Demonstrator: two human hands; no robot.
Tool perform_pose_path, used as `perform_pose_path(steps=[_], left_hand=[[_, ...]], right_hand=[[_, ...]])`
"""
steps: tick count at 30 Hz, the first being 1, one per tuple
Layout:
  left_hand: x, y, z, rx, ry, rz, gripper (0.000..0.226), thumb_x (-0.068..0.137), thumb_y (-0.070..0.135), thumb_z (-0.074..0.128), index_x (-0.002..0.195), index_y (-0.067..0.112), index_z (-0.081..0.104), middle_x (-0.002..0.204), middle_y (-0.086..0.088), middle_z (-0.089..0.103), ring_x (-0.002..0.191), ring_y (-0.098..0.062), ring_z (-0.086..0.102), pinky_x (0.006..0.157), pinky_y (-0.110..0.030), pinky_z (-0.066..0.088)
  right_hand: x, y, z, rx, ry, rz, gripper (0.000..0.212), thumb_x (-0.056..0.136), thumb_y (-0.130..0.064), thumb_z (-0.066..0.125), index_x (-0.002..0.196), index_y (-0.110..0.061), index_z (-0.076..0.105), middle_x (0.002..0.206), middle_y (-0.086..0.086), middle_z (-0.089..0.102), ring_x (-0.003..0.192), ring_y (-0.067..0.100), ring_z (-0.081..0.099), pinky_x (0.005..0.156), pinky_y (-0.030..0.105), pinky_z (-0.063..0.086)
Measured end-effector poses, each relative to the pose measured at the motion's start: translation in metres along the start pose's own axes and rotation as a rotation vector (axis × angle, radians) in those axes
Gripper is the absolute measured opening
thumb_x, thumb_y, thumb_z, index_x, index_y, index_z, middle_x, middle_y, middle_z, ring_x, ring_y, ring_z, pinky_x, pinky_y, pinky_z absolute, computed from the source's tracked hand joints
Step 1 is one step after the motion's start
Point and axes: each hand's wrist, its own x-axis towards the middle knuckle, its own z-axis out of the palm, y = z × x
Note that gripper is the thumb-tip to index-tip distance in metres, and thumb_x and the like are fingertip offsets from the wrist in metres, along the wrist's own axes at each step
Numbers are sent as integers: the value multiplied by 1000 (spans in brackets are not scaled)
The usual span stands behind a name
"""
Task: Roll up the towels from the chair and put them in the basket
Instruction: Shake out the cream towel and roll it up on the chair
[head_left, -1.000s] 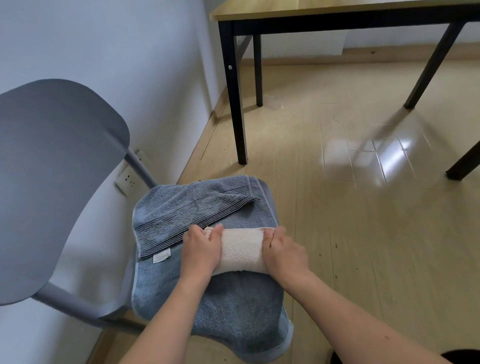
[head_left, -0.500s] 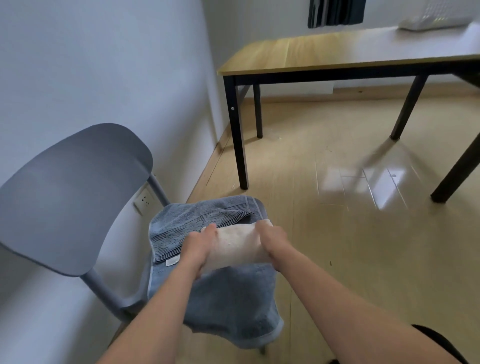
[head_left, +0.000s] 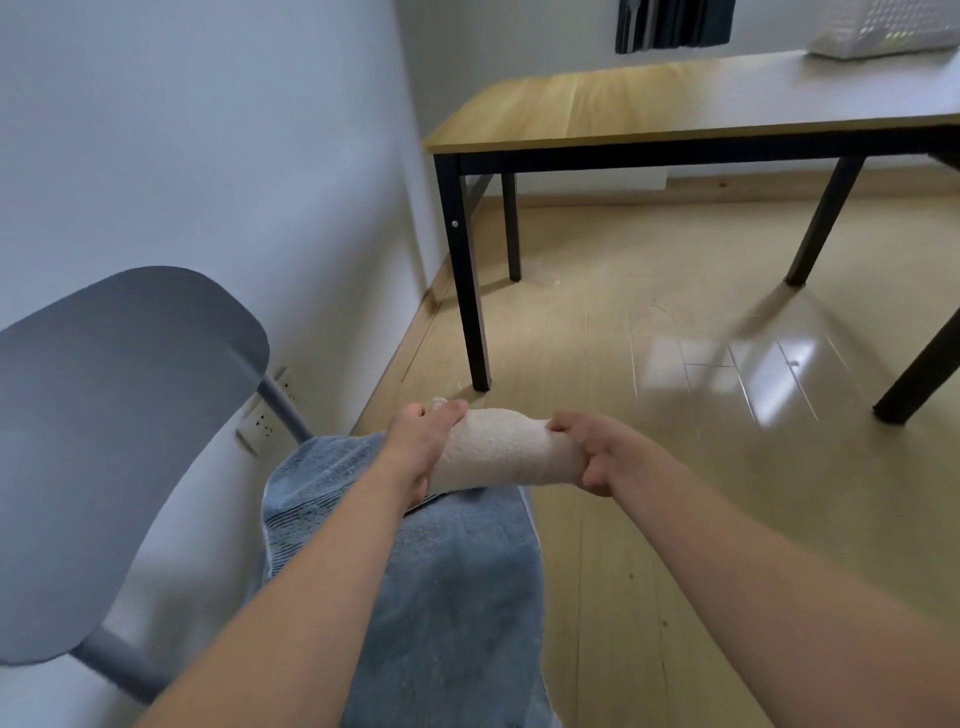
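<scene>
A rolled cream towel (head_left: 498, 449) is held in the air above the front of the chair seat. My left hand (head_left: 421, 441) grips its left end and my right hand (head_left: 592, 449) grips its right end. Below it a blue towel (head_left: 441, 582) lies spread over the seat of the grey chair (head_left: 114, 426), partly hidden by my left forearm. A white mesh basket (head_left: 883, 26) stands on the wooden table (head_left: 649, 104) at the far right, cut off by the frame's top edge.
The table has black legs (head_left: 467, 291) standing on the light wood floor ahead. The white wall with a socket (head_left: 260, 415) runs along the left behind the chair. Dark objects (head_left: 672, 23) hang or stand behind the table.
Both hands have lifted the rolled cream towel off the blue towel and carried it up and forward. The view has tilted up, bringing the table top and basket into sight.
</scene>
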Motion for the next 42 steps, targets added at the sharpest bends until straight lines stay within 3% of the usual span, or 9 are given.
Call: perform_pose_path(steps=[4,11,17,21,27,30,33,35,42], left_hand=[[22,48,15,80,-61,44,13,91,26,59,97,15,56,92,-11,59,75,-27,58,59,-33,48],[-40,208,1,119,-155,6,4,91,21,57,87,21,57,101,-15,60,86,-32,57,69,-40,48],[-152,359,-19,153,-219,-129,21,98,35,50,105,16,56,106,-16,63,87,-30,61,84,-48,53],[-204,421,2,306,-143,12,22,98,38,46,98,18,57,107,-9,59,99,-28,56,95,-46,47],[-246,485,91,329,-53,257,22,97,27,46,91,10,59,88,-4,58,80,-18,51,73,-32,39],[-260,507,160,335,-16,357,20,96,27,46,97,12,60,86,1,58,81,-16,52,73,-32,38],[-271,524,231,330,-11,433,20,95,26,47,94,10,60,82,0,58,78,-16,52,74,-34,40],[-278,533,273,314,-16,444,20,94,25,48,91,9,60,79,2,59,76,-17,53,73,-34,41],[-258,577,375,424,-94,268,22,86,24,48,75,7,55,78,-7,55,66,-21,45,60,-33,33]], right_hand=[[12,-55,-15,38,16,74,46,75,-14,56,120,-9,51,119,16,56,88,33,59,53,36,56],[-105,-177,-33,-84,-71,58,22,82,-12,39,100,-17,51,111,15,52,83,33,58,58,37,54],[-267,-288,-53,-111,-2,-79,48,54,-20,41,94,-7,64,109,17,61,92,38,59,73,38,52],[-343,-324,-81,-103,65,-174,37,79,-44,50,93,-11,58,99,12,61,89,31,59,78,38,48],[-368,-357,-173,-119,175,-334,29,86,-37,54,74,-11,54,90,12,59,81,29,55,77,35,44],[-373,-380,-243,-77,198,-277,33,76,-37,55,90,-8,62,95,11,66,89,32,64,77,37,51],[-381,-398,-315,-65,124,-177,27,82,-31,50,92,-10,64,90,12,69,67,28,69,54,29,54],[-383,-404,-359,-81,64,-95,24,88,-32,49,90,-12,63,77,9,69,51,24,67,48,25,52],[-360,-443,-459,4,122,-202,28,89,-34,51,94,-8,61,83,12,64,67,27,62,51,26,51]])
